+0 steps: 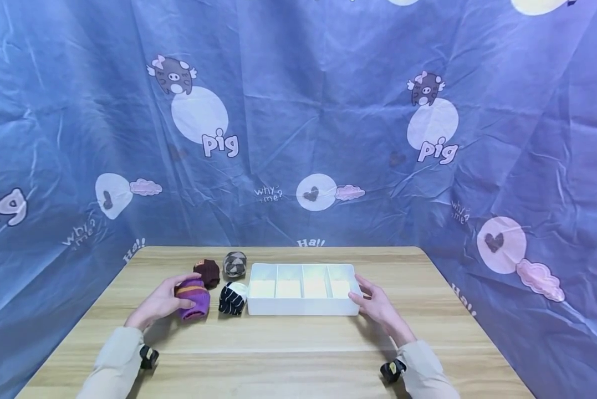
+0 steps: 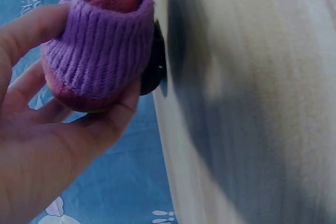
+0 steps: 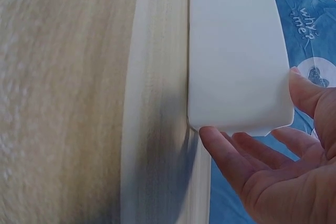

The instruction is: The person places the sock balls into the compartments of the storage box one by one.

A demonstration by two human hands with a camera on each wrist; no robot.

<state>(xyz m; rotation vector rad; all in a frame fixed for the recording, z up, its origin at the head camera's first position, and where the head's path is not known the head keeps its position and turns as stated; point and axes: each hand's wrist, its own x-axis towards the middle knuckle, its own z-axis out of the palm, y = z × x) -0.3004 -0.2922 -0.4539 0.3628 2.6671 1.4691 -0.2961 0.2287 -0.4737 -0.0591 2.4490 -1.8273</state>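
My left hand (image 1: 162, 302) grips a rolled purple sock (image 1: 194, 302) with an orange stripe. In the left wrist view its ribbed purple cuff (image 2: 102, 45) sits between thumb and fingers, with pinkish cloth in the fold. A dark brown rolled sock (image 1: 208, 272) lies just behind it. At the right end of a white box (image 1: 303, 306) with several compartments, my right hand (image 1: 378, 307) holds the end wall. The right wrist view shows the thumb by the box's upper rim and the fingers along its end; some fingertips are hidden.
Between the left hand and the box lies a black rolled sock (image 1: 231, 300) with white stripes. Behind it is a grey patterned rolled sock (image 1: 235, 265). All stand on a wooden table (image 1: 298, 354), with a blue printed curtain (image 1: 288, 127) behind and at both sides.
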